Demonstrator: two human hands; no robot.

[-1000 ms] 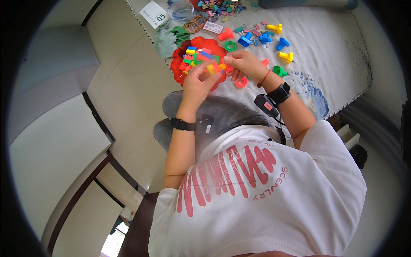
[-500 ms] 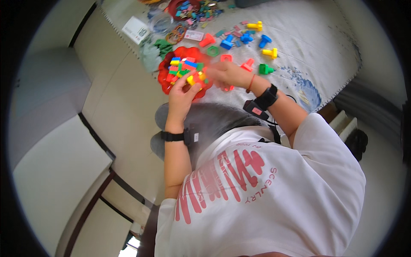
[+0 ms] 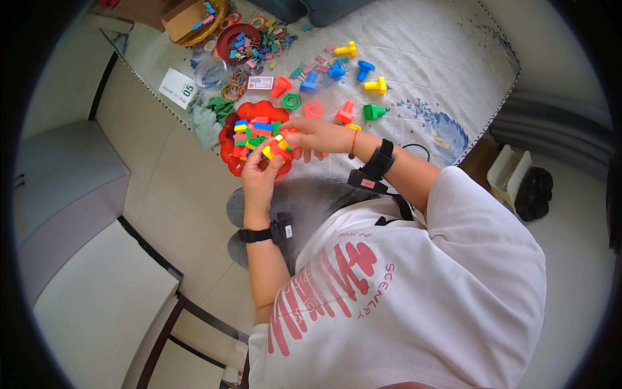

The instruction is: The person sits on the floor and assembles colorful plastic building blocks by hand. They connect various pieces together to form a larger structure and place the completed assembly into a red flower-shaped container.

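Note:
A red scalloped bowl [image 3: 229, 157] full of small building bricks [image 3: 258, 129] in red, yellow, blue and green sits at the table's near edge. Over its near right side, my left hand [image 3: 260, 181] pinches a yellow toy brick [image 3: 269, 153] between thumb and fingers. From the right, my right hand [image 3: 317, 135] meets it with closed fingers, at a small red piece partly covered by the fingertips. Both hands are close together, and their fingers hide part of the bricks.
Large plastic bolts, among them a green bolt [image 3: 374, 112], and nuts such as a green nut [image 3: 291, 101] lie right of the bowl. Farther back are a red dish [image 3: 220, 47] of binder clips, a small white box [image 3: 260, 83] and a wicker basket [image 3: 221, 14].
My right hand, blurred before and apart from the left, has come in to the bricks at my left fingertips. The whole view has shifted, bringing the basket into sight.

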